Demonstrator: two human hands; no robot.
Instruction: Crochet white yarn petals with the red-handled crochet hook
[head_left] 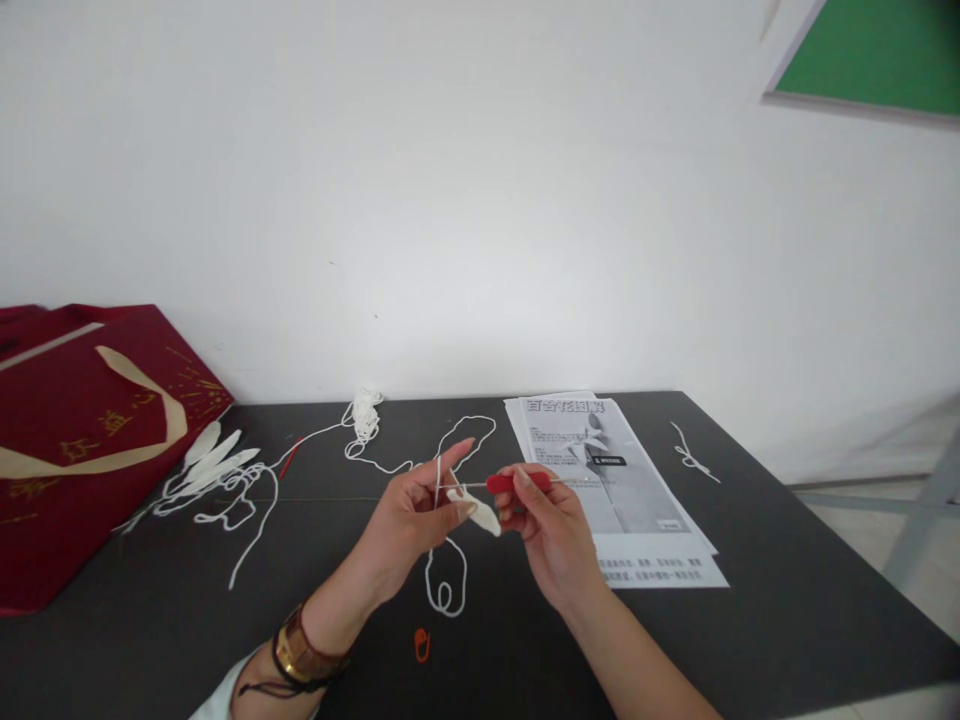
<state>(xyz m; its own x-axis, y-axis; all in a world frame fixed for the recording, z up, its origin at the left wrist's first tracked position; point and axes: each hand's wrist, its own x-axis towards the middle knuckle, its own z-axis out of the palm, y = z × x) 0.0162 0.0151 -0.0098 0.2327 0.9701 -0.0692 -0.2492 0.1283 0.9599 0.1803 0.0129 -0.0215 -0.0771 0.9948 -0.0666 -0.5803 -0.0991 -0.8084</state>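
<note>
Between thumb and fingers, my left hand (pixel 420 505) pinches a small white crocheted petal (pixel 484 514), its index finger stretched out with white yarn (pixel 439 470) running over it. My right hand (pixel 551 525) is closed on the red handle of a crochet hook (pixel 517 483). The hook's thin metal shaft points left and meets the yarn near the petal's upper end; whether it sits inside a loop is too small to tell. A loose strand of the yarn hangs below my left hand and curls on the table.
A dark red gift bag (pixel 82 440) stands at left beside several white petals (pixel 214 465) with yarn tails. A yarn bundle (pixel 366 415) lies by the wall. Printed sheets (pixel 645 500) lie at right, a yarn scrap (pixel 694 458) beyond. An orange stitch marker (pixel 422 645) lies in front.
</note>
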